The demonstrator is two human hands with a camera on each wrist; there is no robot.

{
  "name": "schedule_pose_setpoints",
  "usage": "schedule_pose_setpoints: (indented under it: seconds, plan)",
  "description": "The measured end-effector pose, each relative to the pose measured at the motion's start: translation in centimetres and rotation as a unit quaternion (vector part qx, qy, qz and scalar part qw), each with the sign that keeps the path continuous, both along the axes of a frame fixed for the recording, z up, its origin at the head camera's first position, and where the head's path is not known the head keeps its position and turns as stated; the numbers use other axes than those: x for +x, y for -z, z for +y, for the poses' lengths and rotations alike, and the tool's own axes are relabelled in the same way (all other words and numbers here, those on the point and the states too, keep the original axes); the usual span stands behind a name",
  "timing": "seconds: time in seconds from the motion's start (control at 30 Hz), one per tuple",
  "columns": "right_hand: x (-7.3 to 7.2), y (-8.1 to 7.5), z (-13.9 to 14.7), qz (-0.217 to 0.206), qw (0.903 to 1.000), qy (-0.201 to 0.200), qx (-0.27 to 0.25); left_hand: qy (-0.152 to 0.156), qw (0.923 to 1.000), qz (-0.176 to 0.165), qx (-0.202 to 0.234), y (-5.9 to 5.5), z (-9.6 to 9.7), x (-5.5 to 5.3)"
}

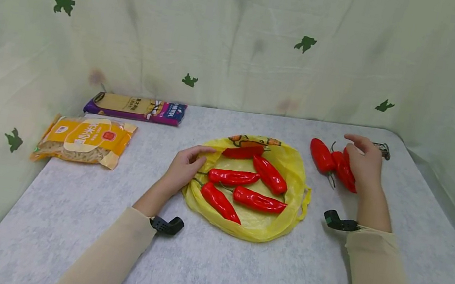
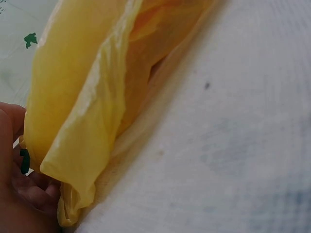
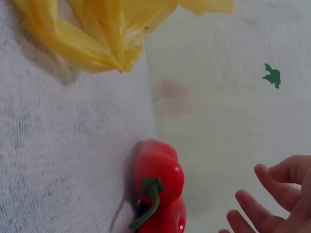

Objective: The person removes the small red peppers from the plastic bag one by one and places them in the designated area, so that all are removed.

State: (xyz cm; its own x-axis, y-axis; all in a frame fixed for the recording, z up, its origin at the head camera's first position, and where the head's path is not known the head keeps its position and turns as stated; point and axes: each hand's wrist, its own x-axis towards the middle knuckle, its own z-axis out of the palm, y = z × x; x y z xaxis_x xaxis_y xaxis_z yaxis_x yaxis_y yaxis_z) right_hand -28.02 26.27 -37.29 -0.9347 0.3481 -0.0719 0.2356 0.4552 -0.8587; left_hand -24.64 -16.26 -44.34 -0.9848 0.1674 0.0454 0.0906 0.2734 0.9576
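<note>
Left hand (image 1: 185,165) at the left rim of a crinkled, open yellow plastic bag (image 1: 252,234), clamped on the thin film between thumb and fingers. Right hand (image 1: 363,165) well to the right of the bag, above loose shiny red peppers with thin green stems (image 1: 320,155), at least two in number; fingers apart in the right wrist view, contact with the nearest pepper impossible to tell. Inside the bag, five long, glossy, tapering red peppers (image 1: 233,178), lying at differing angles. Left of the bag, an orange-and-yellow plastic packet with pale contents (image 1: 87,141). Farther back, also left of the bag, a long purple-and-tan packet (image 1: 135,108). Beneath the bag, a mottled blue-white table covering (image 1: 197,267); behind it, a pale greenish hanging sheet (image 1: 240,64) with dark green leaf-shaped patches (image 1: 305,44).
</note>
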Motion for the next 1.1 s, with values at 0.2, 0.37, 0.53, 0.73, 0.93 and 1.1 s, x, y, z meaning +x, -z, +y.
schedule_pose_setpoints:
  seconds: [0.2,0.37,0.53,0.73,0.93,1.1]
  plan:
    - [0.2,-0.1,-0.9,0.014,0.9977,-0.055,0.036,0.002,1.0000,-0.003,0.005,0.0,0.0,0.0]
    - [0.3,-0.2,-1.3,0.023,0.9952,-0.084,0.043,0.000,1.0000,-0.004,-0.001,-0.1,0.0,0.1]
    - [0.6,-0.4,-1.6,0.016,0.9898,-0.131,0.053,-0.001,1.0000,-0.001,-0.001,-0.2,0.0,0.2]
    - [0.7,-0.4,-1.8,-0.002,0.9787,-0.196,0.060,0.002,1.0000,-0.001,0.003,-0.2,-0.1,0.2]
    - [0.8,-0.3,-2.4,-0.017,0.9647,-0.254,0.067,0.004,0.9998,-0.017,0.006,-0.2,0.0,0.0]
    - [0.8,-0.2,-2.8,-0.028,0.9546,-0.287,0.077,0.005,0.9996,-0.027,0.003,-1.1,0.2,0.4]
